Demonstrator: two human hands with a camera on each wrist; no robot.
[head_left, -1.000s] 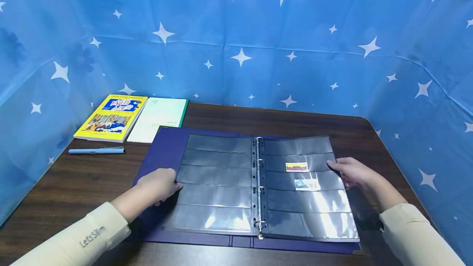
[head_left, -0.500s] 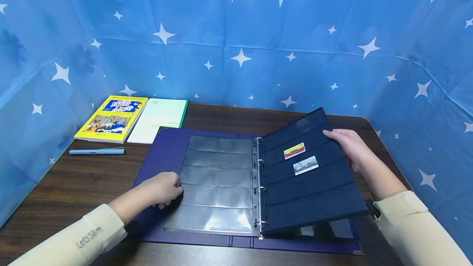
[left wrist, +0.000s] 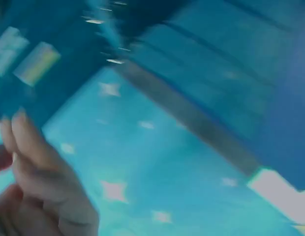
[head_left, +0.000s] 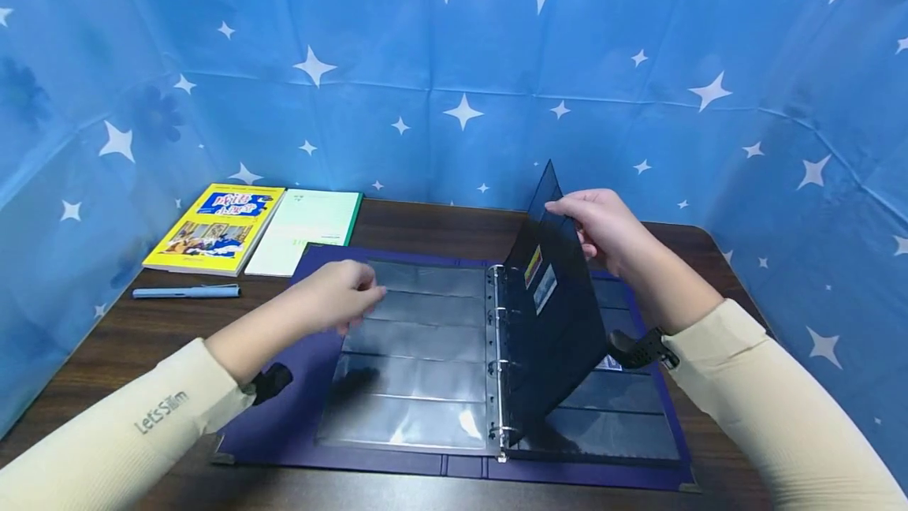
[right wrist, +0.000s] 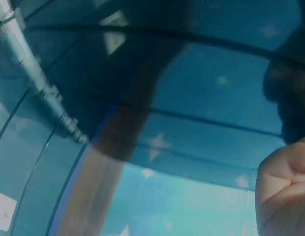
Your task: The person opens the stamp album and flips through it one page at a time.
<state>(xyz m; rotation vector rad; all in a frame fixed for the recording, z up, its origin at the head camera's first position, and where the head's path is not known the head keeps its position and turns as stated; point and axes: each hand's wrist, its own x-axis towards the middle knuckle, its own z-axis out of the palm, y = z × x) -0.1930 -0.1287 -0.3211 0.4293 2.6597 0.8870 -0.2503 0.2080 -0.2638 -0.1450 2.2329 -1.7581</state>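
A purple ring binder (head_left: 277,424) lies spread on the table, its clear pocket pages held by metal rings (head_left: 501,361). My right hand (head_left: 603,227) pinches the outer upper edge of a black pocket page (head_left: 567,345), which stands nearly upright over the rings. Two small stamp-like pictures, one red and yellow (head_left: 534,266) and one greyish (head_left: 545,289), sit in that page. My left hand (head_left: 336,294) hovers over the left page (head_left: 418,337), fingers loosely bent and holding nothing; it is blurred in the left wrist view. Another pocket page (head_left: 617,416) lies under the raised one, partly hidden.
At the back left lie a yellow book (head_left: 220,231) and a pale green-edged booklet (head_left: 305,227). A blue pen (head_left: 186,291) rests in front of them. Blue star-patterned curtain (head_left: 397,140) encloses the table's back and sides.
My right hand has lifted the page from lying flat and swung it leftward to nearly upright. The left hand has let go of the left page's edge and risen to the right.
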